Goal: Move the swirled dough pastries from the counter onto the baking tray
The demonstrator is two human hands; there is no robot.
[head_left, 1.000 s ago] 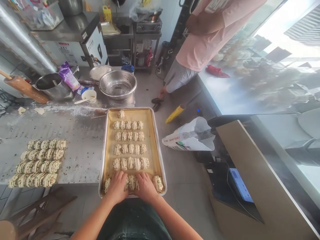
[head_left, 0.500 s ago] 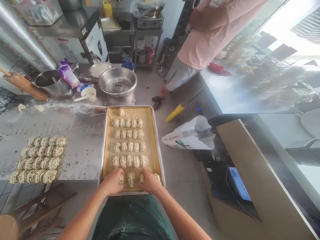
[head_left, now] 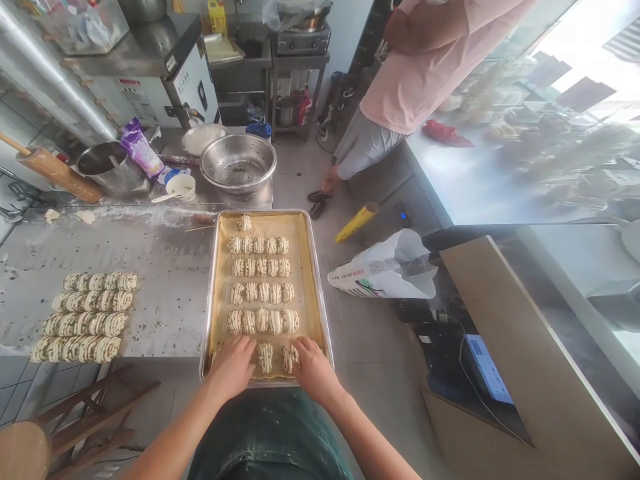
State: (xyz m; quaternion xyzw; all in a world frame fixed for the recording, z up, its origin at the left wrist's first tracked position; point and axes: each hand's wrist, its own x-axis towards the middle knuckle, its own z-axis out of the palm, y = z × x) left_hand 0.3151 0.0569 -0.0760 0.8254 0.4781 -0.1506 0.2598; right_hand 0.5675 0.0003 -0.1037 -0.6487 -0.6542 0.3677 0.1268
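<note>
A metal baking tray (head_left: 325,327) lined with brown paper lies in front of me, bearing rows of ridged, speckled dough rolls (head_left: 263,321). My left hand (head_left: 234,363) is closed over the near row at its left, and hides most of the piece under its fingers. At the right of that row, my right hand (head_left: 314,367) has finger and thumb about the edge of a dough roll (head_left: 289,359). Between the hands a single dough roll (head_left: 265,358) sits untouched. One lone roll (head_left: 245,223) lies at the tray's far end.
More dough strips (head_left: 85,323) lie on the steel table (head_left: 165,293) at left. Beyond are a steel bowl (head_left: 238,163), a pot (head_left: 107,167), a rolling pin (head_left: 60,175) and a white cup (head_left: 181,187). A white bag (head_left: 383,267) stands right of the tray. Another person (head_left: 400,100) stands farther back.
My right hand has moved right, uncovering more of the roll beside it. The left hand has shifted slightly right and now covers the roll that showed at its fingers.
</note>
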